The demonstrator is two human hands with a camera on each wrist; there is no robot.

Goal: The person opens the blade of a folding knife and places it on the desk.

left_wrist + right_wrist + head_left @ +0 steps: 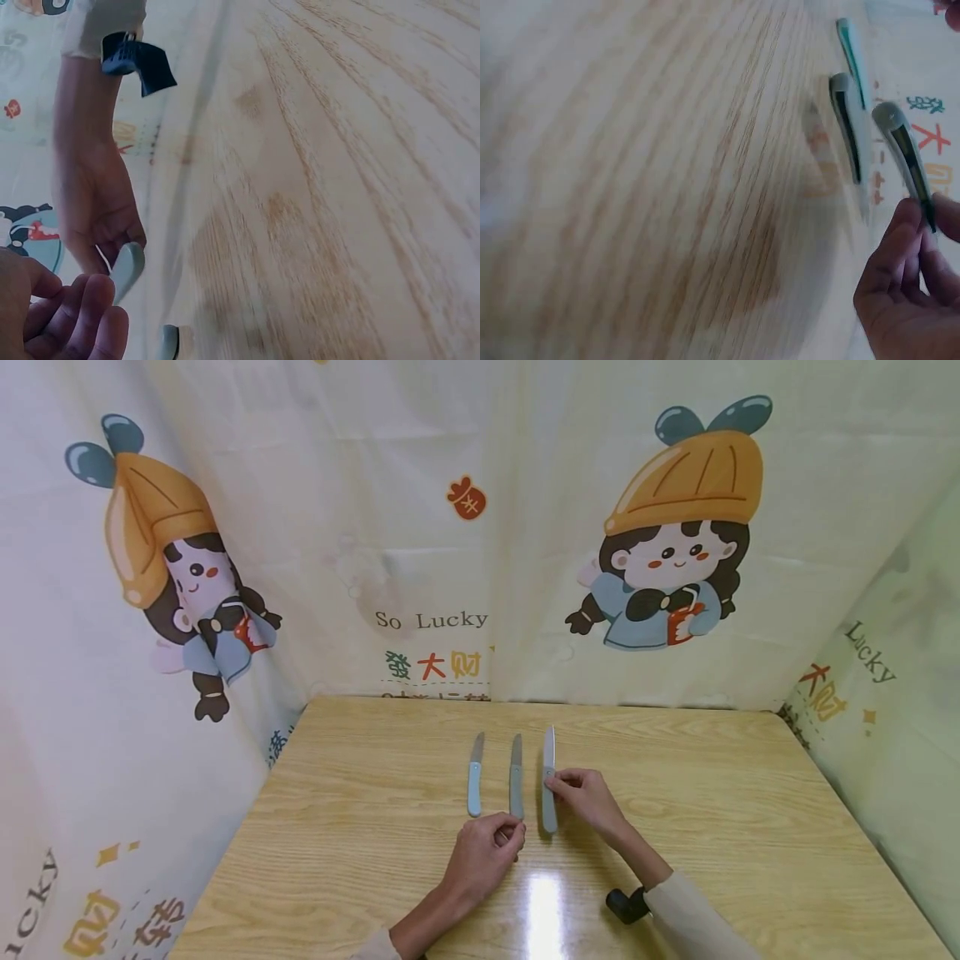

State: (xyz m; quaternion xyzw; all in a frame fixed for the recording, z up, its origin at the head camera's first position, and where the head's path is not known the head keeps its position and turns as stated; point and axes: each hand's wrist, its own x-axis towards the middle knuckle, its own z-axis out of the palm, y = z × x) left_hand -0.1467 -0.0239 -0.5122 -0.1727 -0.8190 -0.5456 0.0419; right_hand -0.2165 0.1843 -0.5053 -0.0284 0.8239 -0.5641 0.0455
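- My right hand [585, 795] pinches the right-hand knife [549, 781] at the join of blade and handle; it lies flat on the wooden table [337, 827], blade pointing far.
- My left hand [483, 853] rests with fingers loosely curled at the near end of the middle knife [516, 777], touching its handle tip.
- A blue-handled knife [475, 775] lies just left of them, parallel.
- A cartoon-printed curtain [450, 527] walls the far side.
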